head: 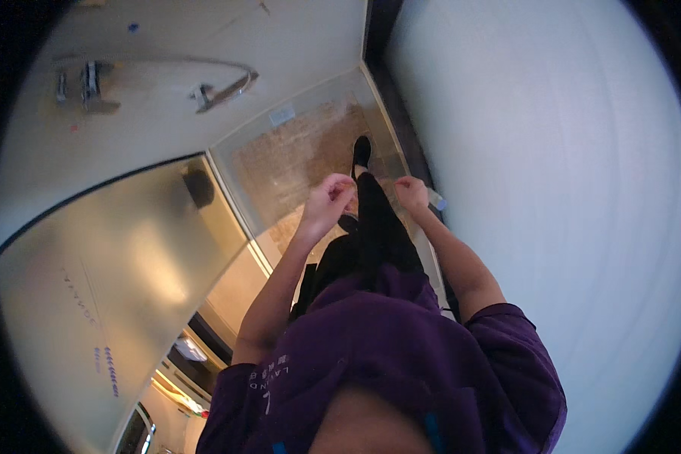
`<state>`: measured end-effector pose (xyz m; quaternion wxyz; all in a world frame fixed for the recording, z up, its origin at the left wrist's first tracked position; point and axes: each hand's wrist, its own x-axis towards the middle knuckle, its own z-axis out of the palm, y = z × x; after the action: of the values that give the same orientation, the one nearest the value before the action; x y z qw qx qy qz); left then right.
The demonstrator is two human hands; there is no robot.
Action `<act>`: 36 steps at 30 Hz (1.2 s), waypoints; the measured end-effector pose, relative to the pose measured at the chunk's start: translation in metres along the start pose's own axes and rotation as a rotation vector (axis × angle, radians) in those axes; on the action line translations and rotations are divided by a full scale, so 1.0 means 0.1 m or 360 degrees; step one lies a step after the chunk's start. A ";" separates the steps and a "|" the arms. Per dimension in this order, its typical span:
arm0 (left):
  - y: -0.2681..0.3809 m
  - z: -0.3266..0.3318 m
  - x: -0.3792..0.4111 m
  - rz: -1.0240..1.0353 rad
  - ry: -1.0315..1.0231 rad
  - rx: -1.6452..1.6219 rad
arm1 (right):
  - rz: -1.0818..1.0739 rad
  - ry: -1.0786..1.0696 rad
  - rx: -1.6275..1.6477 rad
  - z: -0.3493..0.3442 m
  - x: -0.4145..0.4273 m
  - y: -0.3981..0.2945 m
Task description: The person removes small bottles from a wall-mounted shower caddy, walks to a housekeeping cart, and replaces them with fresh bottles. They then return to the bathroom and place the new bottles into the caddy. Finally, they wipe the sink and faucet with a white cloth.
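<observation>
In front of my body, above the floor, my left hand (330,204) has its fingers curled in towards the thumb. Whether it pinches something small, I cannot tell. My right hand (412,194) is across from it, level with my knee, its fingers bent in and their tips partly hidden. Just beside the right wrist shows a clear, bottle-like thing (437,198) with a blue end; whether the hand touches it is unclear. Between the two hands, my leg in black trousers (383,221) reaches forward to a black shoe (362,150) on the brown floor (284,159).
On the whitish wall ahead to the left are metal fittings (92,85) and a curved metal bar (227,96). A frosted panel (119,244) bearing writing stands at left, and a tall pale panel (545,170) close on the right. A light blue patch (282,116) lies at the floor's far edge.
</observation>
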<state>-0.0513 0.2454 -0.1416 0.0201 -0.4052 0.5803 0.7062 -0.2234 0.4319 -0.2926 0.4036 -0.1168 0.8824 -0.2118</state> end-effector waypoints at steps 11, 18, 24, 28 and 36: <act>-1.89 -0.26 -1.21 -0.0628 0.0609 -0.0224 | 0.0282 0.0244 -0.0731 0.24 -0.21 1.56; -2.31 0.27 -1.34 -0.0911 0.0733 -0.0401 | 0.0749 -0.0033 -0.0246 0.19 0.64 2.28; -2.56 0.84 -1.08 -0.0998 0.0507 -0.0788 | 0.0824 0.0239 -0.0004 0.42 1.22 3.29; -2.47 0.97 -1.04 -0.0937 0.0535 -0.0929 | 0.0912 0.0316 -0.0324 0.53 1.38 3.23; -2.35 0.95 -1.15 -0.0752 0.0742 -0.1040 | 0.0471 0.0132 -0.0582 0.35 1.17 2.65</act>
<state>0.0908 0.4516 -0.2624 -0.0792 -0.6593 0.2082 0.7181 -0.2819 0.6122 -0.5151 0.3657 -0.0485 0.9294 0.0085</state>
